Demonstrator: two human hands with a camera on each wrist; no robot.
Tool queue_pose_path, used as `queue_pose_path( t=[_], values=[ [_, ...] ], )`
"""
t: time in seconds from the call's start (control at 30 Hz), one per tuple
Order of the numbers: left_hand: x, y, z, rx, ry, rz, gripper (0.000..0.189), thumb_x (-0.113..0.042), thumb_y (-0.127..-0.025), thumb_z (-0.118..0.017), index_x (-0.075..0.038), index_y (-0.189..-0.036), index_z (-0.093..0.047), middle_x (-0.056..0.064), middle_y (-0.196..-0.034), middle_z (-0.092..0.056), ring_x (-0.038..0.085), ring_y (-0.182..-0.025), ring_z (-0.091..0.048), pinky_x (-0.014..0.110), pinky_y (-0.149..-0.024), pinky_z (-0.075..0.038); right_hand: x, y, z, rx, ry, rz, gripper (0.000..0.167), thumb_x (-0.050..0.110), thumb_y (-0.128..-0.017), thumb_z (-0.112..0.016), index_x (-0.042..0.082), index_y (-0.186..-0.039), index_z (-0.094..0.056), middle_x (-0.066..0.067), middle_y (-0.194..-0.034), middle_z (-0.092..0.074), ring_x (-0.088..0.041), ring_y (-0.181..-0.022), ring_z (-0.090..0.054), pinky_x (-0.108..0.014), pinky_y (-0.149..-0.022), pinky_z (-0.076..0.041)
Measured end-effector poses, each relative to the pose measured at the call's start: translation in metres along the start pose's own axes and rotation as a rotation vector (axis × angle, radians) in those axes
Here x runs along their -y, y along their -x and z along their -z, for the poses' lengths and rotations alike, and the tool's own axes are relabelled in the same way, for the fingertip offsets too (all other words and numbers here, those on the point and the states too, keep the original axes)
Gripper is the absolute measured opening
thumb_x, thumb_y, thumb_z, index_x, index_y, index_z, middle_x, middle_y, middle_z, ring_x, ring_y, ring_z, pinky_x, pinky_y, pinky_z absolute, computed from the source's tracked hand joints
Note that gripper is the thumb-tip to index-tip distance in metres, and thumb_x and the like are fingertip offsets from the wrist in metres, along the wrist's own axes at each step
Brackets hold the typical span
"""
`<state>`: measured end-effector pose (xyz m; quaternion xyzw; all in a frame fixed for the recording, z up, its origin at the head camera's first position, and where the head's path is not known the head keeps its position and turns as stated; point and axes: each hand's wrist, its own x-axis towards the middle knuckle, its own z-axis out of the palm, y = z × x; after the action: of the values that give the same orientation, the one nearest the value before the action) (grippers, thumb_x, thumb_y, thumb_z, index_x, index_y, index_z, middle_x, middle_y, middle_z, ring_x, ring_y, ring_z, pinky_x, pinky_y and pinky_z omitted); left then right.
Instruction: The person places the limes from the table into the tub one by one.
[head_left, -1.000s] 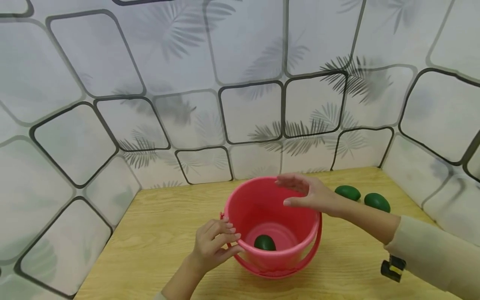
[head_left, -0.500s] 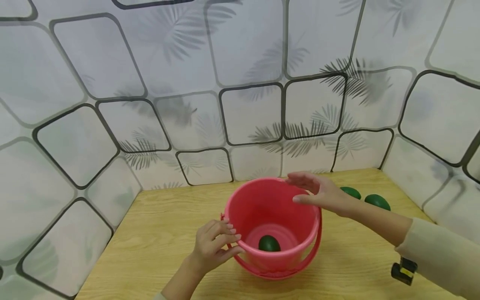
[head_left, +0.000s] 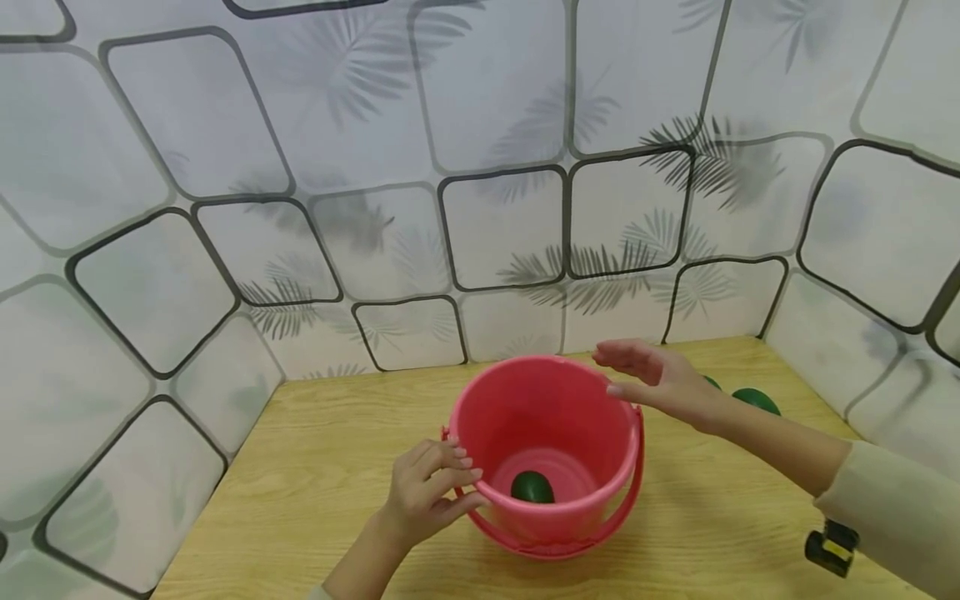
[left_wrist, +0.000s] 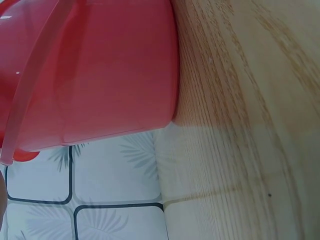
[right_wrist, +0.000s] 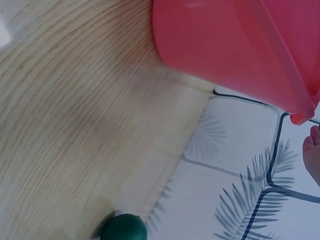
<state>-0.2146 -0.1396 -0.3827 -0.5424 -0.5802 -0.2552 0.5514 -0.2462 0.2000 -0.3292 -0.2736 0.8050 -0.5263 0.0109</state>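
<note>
A pink bucket (head_left: 558, 525) stands upright on the wooden table, its handle hanging down at the front. Inside, on the bottom, lies a smooth dark green egg-shaped thing (head_left: 532, 487), partly hidden by the near rim. My left hand (head_left: 429, 490) grips the bucket's left rim between thumb and fingers. Just above the right rim is my right hand (head_left: 663, 385), fingers spread from the thumb and holding nothing. Beyond the right forearm sit two more green egg-shaped things (head_left: 756, 400), mostly covered by that arm and hand. One green egg-shaped thing (right_wrist: 124, 228) also shows in the right wrist view.
The pale wooden table (head_left: 330, 442) ends at walls covered in leaf-patterned sheeting (head_left: 502, 225) at the back and both sides. A small black and yellow device (head_left: 831, 547) hangs below the right sleeve.
My right hand has moved right, from over the bucket's opening to its right rim, covering more of the outside green things. The green thing inside rocked right, then back left. My left hand stays put.
</note>
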Motion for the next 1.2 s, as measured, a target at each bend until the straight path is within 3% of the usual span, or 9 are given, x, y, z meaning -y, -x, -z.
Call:
queue_pose_path(
  t=[0.27,0.53,0.73,0.97,1.2],
  values=[
    [-0.001,0.0,0.0,0.001,-0.004,0.009,0.036,-0.036,-0.088,-0.065,-0.005,-0.071,-0.069,0.007,-0.07,-0.061,0.016,-0.064,-0.059,0.029,-0.064,-0.058,-0.009,0.008,0.005,-0.018,0.01,0.011,0.05,0.009,-0.09,-0.063,-0.003,-0.135,-0.043,-0.024,-0.133,-0.05,0.007,-0.113,-0.052,-0.022,-0.084,-0.054],
    [0.0,0.001,0.0,0.006,-0.005,0.005,0.035,-0.036,-0.088,-0.065,-0.005,-0.072,-0.069,0.007,-0.071,-0.061,0.016,-0.064,-0.059,0.029,-0.065,-0.058,-0.014,0.017,0.007,-0.055,0.002,0.01,0.049,0.008,-0.091,-0.062,-0.004,-0.134,-0.043,-0.028,-0.131,-0.05,0.007,-0.111,-0.053,-0.022,-0.083,-0.054],
    [0.0,0.002,0.001,0.01,-0.002,0.005,0.035,-0.036,-0.088,-0.066,-0.005,-0.072,-0.069,0.007,-0.071,-0.062,0.015,-0.065,-0.059,0.029,-0.065,-0.058,-0.017,0.022,0.009,-0.084,0.004,0.008,0.047,0.008,-0.091,-0.062,-0.005,-0.133,-0.044,-0.013,-0.13,-0.057,0.009,-0.11,-0.053,-0.019,-0.083,-0.054],
    [-0.001,0.003,0.0,0.015,0.007,0.01,0.035,-0.036,-0.088,-0.066,-0.005,-0.073,-0.07,0.007,-0.072,-0.062,0.015,-0.065,-0.06,0.028,-0.067,-0.058,-0.016,0.025,0.012,-0.112,0.018,0.009,0.049,0.009,-0.091,-0.062,-0.005,-0.134,-0.043,0.021,-0.12,-0.056,0.01,-0.109,-0.052,-0.017,-0.082,-0.053],
    [0.0,0.002,0.001,0.011,0.0,0.007,0.036,-0.037,-0.088,-0.065,-0.005,-0.072,-0.069,0.007,-0.071,-0.062,0.015,-0.065,-0.059,0.028,-0.065,-0.058,-0.018,0.028,0.018,-0.13,0.044,0.03,0.049,0.006,-0.09,-0.062,-0.005,-0.134,-0.043,0.022,-0.12,-0.056,0.01,-0.11,-0.051,-0.015,-0.083,-0.052]
  ],
)
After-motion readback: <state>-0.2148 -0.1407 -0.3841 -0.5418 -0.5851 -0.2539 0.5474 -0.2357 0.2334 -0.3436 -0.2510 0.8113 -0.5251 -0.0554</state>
